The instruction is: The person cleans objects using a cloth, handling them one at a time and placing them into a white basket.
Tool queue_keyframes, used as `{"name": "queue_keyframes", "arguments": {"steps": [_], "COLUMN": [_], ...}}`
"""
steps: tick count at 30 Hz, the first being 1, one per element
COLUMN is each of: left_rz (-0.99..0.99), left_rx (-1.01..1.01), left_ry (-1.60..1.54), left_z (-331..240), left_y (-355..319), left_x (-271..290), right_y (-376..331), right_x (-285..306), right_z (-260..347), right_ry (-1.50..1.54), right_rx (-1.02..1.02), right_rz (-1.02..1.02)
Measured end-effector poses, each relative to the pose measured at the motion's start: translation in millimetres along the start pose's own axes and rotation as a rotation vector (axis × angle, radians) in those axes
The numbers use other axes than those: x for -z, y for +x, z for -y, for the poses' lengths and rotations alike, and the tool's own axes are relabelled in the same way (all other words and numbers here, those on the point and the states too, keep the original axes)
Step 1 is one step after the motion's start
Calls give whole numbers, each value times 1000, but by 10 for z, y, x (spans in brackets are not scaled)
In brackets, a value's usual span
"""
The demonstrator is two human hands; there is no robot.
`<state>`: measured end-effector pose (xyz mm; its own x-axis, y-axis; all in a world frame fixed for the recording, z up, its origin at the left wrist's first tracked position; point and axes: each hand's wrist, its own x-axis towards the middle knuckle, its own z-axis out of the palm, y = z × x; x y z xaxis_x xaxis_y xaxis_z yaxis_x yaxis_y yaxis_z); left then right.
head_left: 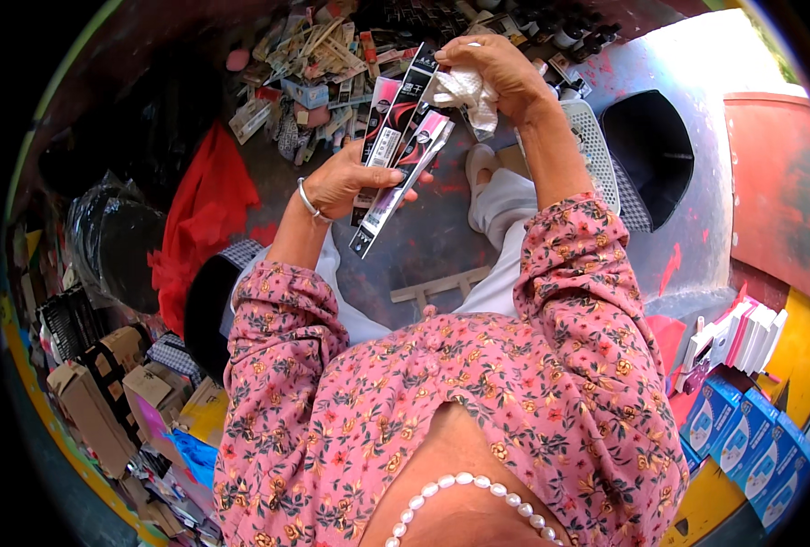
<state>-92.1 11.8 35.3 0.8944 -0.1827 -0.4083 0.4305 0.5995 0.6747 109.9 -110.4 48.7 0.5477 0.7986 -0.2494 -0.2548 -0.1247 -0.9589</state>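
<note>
My left hand (339,184), with a bracelet at the wrist, is closed round several slim black-and-pink packages (389,144). They are fanned out and tilted, with pale labels and pink sections showing. In my right hand (507,75) is a crumpled white cloth (471,97), bunched below the curled fingers. The right fingertips are close to the top end of one slim package; whether they grip it too I cannot tell. Both hands are raised in front of me over the floor.
Ahead lies a heap of small packaged goods (318,68). A red cloth (206,205) hangs left, above a black bin (206,305). To the right stand a pale perforated basket (591,150) and another black bin (665,155). Cardboard boxes (95,415) and blue boxes (751,447) flank me.
</note>
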Motion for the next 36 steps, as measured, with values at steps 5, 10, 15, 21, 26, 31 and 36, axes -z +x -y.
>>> {"name": "queue_keyframes", "arguments": {"steps": [5,10,15,21,26,31,36], "left_rz": [1,2,17,50,21,-91,-333], "left_rx": [15,20,16,23,29,20,-49], "left_ry": [-2,1,0,-11,63,62,-90], "left_z": [10,18,24,76,99,66,167], "left_y": [-6,-9,-7,1,7,-25,95], "left_x": [61,73,91,112,151,170,472], "right_y": [-14,-16,-58,-174,-59,113,-6], "right_x": [-42,-32,-55,-266,-143,273,118], "right_z": [56,60,101,193,13,-51,35], "right_ry": [106,87,45,-194,42,356,383], "right_rx": [-117,-101,-157,-101,-18,-145,-181], "right_rz": [16,21,31,60,-76,-243,-193]}}
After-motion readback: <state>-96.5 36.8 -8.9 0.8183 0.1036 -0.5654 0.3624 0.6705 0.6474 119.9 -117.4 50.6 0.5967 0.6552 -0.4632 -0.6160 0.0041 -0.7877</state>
